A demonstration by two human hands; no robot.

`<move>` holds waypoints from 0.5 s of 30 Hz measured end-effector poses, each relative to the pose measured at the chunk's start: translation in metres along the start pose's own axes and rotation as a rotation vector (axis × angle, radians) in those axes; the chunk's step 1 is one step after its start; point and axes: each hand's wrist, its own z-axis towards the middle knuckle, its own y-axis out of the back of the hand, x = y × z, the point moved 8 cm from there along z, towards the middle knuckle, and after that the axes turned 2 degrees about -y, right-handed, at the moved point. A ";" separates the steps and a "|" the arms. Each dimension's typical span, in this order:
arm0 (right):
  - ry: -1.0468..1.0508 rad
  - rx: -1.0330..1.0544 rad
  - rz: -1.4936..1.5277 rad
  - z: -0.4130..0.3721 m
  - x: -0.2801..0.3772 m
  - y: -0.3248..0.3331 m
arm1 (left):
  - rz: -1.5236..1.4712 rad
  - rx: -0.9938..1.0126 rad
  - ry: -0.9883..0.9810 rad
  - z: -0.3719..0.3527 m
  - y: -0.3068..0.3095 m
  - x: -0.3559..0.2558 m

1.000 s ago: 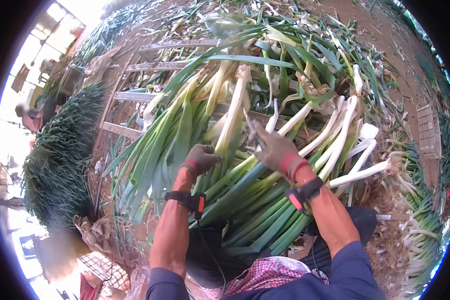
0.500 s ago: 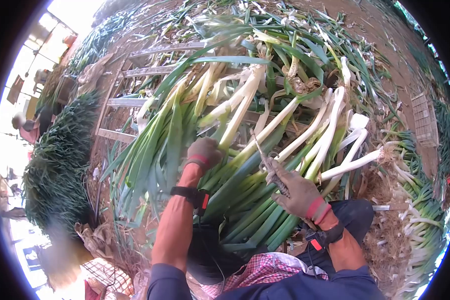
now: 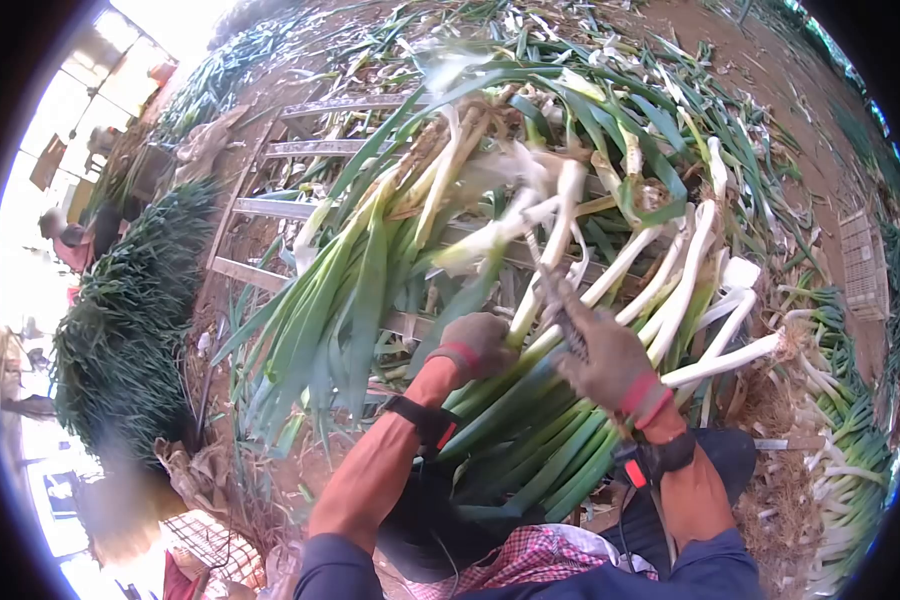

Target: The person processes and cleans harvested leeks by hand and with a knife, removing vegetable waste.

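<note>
My left hand (image 3: 478, 343), in a brown glove with a red cuff, is closed around the green part of a leek (image 3: 528, 302) whose white stem points up and away. My right hand (image 3: 607, 360), gloved the same way, grips the handle of a knife (image 3: 562, 312). The blade points up and left and is beside the held leek's white stem. Many leeks with white stems (image 3: 675, 285) lie on a slatted rack around both hands, their green leaves (image 3: 530, 440) reaching toward my lap. A pale, blurred leaf or peel shows above the hands.
A large stack of green leeks (image 3: 135, 320) stands at the left, with a person (image 3: 70, 240) beyond it. Metal slats (image 3: 275, 208) of the rack show at upper left. A crate (image 3: 862, 262) lies at the right, and trimmed leeks (image 3: 850, 450) line the lower right.
My left hand has moved right, closer to my right hand, with the leek. My right hand and the knife have shifted slightly right and up in view, and pale leaf matter above is blurred.
</note>
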 end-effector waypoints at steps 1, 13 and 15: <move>-0.066 -0.029 -0.030 0.011 -0.007 0.003 | -0.032 0.017 -0.020 0.001 -0.001 0.002; 0.050 0.041 -0.022 0.000 0.002 -0.046 | 0.486 -0.588 0.360 0.058 0.103 0.069; 0.021 0.069 -0.010 -0.003 0.002 -0.041 | 0.433 -0.608 0.333 0.064 0.099 0.074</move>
